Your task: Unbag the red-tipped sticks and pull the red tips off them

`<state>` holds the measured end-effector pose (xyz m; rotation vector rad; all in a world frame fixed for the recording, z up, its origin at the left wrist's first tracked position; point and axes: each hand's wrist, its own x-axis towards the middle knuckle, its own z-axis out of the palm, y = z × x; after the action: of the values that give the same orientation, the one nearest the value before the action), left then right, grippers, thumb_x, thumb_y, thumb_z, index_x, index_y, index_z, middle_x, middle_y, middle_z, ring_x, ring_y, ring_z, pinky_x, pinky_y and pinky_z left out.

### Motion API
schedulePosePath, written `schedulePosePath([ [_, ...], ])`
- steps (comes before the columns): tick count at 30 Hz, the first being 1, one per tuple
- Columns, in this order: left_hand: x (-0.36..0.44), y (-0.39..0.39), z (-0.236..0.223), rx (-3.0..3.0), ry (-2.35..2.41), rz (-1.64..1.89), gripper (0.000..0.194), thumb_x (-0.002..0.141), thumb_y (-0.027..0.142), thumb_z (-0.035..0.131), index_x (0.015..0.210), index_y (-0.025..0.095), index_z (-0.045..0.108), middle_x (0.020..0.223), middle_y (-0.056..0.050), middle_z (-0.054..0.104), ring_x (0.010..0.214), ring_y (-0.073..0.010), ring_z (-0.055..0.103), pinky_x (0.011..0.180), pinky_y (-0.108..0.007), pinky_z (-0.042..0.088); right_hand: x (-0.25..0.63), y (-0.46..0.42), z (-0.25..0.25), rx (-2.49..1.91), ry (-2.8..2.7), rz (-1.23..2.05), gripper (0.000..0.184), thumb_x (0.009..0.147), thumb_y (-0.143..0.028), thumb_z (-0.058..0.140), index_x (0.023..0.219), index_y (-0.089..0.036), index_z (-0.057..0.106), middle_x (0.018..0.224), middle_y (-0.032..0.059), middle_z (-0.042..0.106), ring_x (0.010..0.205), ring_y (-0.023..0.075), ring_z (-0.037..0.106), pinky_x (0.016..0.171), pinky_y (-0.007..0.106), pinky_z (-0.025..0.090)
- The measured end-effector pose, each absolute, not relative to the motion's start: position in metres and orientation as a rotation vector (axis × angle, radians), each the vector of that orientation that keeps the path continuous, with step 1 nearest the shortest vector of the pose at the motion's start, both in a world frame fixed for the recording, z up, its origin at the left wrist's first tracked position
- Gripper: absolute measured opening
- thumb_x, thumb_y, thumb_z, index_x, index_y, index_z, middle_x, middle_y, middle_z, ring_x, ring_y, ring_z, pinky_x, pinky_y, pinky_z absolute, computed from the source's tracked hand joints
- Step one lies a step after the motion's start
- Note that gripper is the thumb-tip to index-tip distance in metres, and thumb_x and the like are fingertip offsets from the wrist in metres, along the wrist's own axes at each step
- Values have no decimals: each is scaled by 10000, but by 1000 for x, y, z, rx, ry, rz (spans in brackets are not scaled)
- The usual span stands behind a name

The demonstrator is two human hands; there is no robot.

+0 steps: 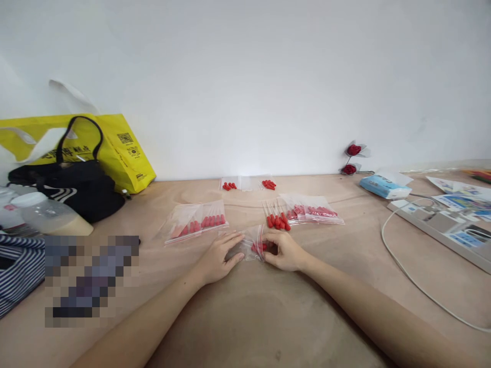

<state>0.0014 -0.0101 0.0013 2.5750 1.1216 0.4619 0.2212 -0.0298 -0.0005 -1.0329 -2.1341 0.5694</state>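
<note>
A small clear zip bag (pixel 251 236) with red-handled pieces (pixel 259 247) inside lies on the table between my hands. My left hand (pixel 220 258) rests at the bag's left side, thumb and fingers apart. At the other end, my right hand (pixel 283 250) is closed on the bag's zip edge, its fingertips curled by the red handles. Just beyond it lie several loose red-handled tools (pixel 278 221) with thin shafts, their kind unclear. Filled zip bags (pixel 316 210) sit to the right, and others (pixel 199 220) to the left.
More red-handled pieces (pixel 230 186) in clear bags lie by the wall. At left are a yellow bag (pixel 130 153), a black bag (pixel 92 189), a bottle (pixel 53 214) and a blurred-out object (pixel 95 276). A tissue pack (pixel 384 186), power strip (pixel 433 225) and white cable (pixel 402 271) occupy the right.
</note>
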Motion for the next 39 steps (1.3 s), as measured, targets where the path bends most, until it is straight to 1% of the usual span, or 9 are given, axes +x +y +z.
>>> schedulePosePath([
  [4,2,-10,1,2564,1138,435,438,824,338,434,1230,176,459,1301,-67,456,1222,-203,384,1043,-416,284,223,-27,0,-1005,-2195,595,96,658,-124,573,744,-168,580,703,-11,543,651,105,469,621,210,379],
  [7,2,-11,2,2567,1138,437,429,826,320,429,1231,182,459,1294,-61,466,1219,-198,388,1049,-416,274,222,-26,2,-1002,-2246,651,127,640,-182,626,758,-169,580,701,-15,552,646,109,475,608,210,384],
  [10,2,-11,2,2574,1124,445,422,823,320,438,1227,198,465,1295,-54,465,1216,-199,393,1045,-414,283,219,-29,1,-1026,-2246,566,116,656,-131,569,766,-165,579,749,5,561,682,118,492,628,213,398],
  [14,2,-11,3,2576,1120,426,442,819,339,449,1237,199,453,1311,-58,446,1225,-202,379,1038,-411,295,219,-29,-5,-1077,-2199,407,201,690,-72,477,831,-159,591,859,52,569,794,146,522,719,248,417],
  [19,2,-12,4,2567,1133,411,442,819,346,444,1235,196,455,1314,-59,441,1230,-203,371,1036,-412,296,223,-24,-6,-945,-2230,482,197,710,-114,536,887,-178,596,984,58,589,921,158,531,826,271,409],
  [28,2,-13,5,2555,1119,392,440,821,354,442,1236,210,454,1319,-50,436,1232,-195,370,1035,-398,299,229,-28,-7,-1058,-2143,438,177,628,-90,548,778,-169,600,761,21,569,710,128,540,663,235,436],
  [32,1,-11,2,2587,1142,368,462,817,363,439,1247,195,443,1326,-66,426,1236,-198,363,1040,-400,287,253,-27,0,-1060,-2045,487,212,640,-88,533,813,-181,611,790,25,564,692,116,548,647,242,449],
  [36,-1,-11,-1,2634,1207,386,459,815,372,433,1243,206,446,1333,-68,415,1231,-207,368,1019,-396,313,286,-18,18,-1065,-1885,568,96,682,-177,577,769,-181,618,765,27,581,675,123,557,604,249,460],
  [39,1,-14,0,2692,1321,380,448,811,392,429,1218,210,474,1306,-74,448,1190,-235,413,971,-426,352,301,-11,28,-1098,-1664,543,123,696,-270,608,772,-174,606,765,34,597,668,131,571,597,264,474],
])
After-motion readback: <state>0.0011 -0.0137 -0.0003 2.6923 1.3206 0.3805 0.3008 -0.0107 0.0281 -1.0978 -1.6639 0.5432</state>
